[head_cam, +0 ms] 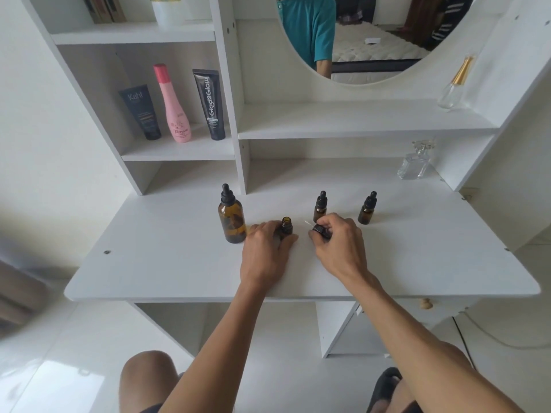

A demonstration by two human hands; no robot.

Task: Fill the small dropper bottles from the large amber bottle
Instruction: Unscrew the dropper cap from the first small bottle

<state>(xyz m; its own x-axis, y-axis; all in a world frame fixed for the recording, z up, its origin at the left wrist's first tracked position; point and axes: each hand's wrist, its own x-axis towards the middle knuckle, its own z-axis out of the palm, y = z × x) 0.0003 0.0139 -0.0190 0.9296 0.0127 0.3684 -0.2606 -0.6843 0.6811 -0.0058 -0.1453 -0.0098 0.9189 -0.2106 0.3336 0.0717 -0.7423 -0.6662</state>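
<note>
The large amber bottle (232, 219) stands on the white tabletop (179, 263) with its black dropper cap on. Just right of it, my left hand (268, 251) grips a small amber bottle (286, 226) whose neck is uncapped. My right hand (337, 239) holds that bottle's black dropper cap (320, 231) low over the table, its thin glass pipette pointing left. Two more small dropper bottles stand capped behind: one (320, 207) just beyond my right hand, the other (367, 208) further right.
A clear glass perfume bottle (416, 162) stands at the back right, another with a gold cap (454, 84) on the shelf above. Two dark tubes and a pink bottle (176, 105) fill the left cubby. An oval mirror hangs behind.
</note>
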